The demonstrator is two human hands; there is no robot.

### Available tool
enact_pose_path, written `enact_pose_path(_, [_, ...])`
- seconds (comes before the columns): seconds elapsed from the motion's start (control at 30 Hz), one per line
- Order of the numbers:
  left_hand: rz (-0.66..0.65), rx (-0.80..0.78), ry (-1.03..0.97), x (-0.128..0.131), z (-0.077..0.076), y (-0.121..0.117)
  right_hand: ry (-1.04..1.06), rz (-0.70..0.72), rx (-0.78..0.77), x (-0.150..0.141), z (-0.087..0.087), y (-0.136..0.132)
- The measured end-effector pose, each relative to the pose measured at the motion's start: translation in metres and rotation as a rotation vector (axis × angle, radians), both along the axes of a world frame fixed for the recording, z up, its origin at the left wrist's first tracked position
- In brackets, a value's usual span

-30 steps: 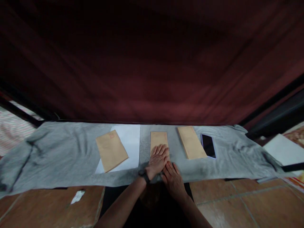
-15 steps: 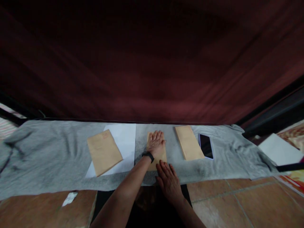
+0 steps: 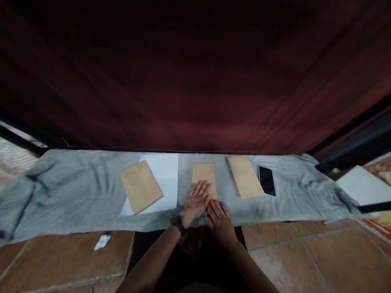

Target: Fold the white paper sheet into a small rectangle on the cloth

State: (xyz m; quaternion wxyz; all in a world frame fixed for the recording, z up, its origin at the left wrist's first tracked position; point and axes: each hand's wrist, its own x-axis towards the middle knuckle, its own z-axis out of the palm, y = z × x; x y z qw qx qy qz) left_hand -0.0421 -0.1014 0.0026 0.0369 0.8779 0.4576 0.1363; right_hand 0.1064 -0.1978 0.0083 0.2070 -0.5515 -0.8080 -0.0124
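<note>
A brown envelope (image 3: 203, 173) lies in the middle of a grey cloth (image 3: 76, 191). My left hand (image 3: 195, 201), with a dark band at the wrist, rests flat and open on the envelope's near end. My right hand (image 3: 220, 221) lies flat and open just to its right, fingertips at the envelope's near right corner. Another brown envelope (image 3: 140, 186) lies at the left on a white sheet (image 3: 166, 171). A third brown envelope (image 3: 244, 176) lies to the right, beside a dark phone (image 3: 266, 180).
A dark red curtain (image 3: 195, 81) hangs behind the cloth. Terracotta floor tiles (image 3: 320, 260) lie in front, with a white paper scrap (image 3: 102, 241) at the left. A white sheet (image 3: 362, 189) and a black bar (image 3: 374, 208) are at the right edge.
My left hand slid up the middle envelope to its far end, then drew back to its near end. My right hand stayed at the near corner.
</note>
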Motion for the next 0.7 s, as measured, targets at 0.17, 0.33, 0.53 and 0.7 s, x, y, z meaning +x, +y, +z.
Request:
enact_pose_path(0.17, [-0.069, -0.012, 0.001, -0.025, 0.011, -0.05, -0.033, 0.023, 0.012, 0.003, -0.009, -0.001])
enact_pose_path(0.33, [-0.136, -0.009, 0.037, -0.043, 0.019, -0.07, -0.056, 0.018, -0.005, 0.005, -0.012, -0.002])
enact_pose_path(0.53, [-0.14, -0.013, 0.051, -0.044, 0.018, -0.071, -0.013, 0.043, -0.026, -0.004, -0.013, -0.008])
enact_pose_path(0.7, [-0.143, -0.019, 0.057, -0.043, 0.018, -0.073, 0.01, 0.034, -0.027, -0.007, -0.015, -0.012])
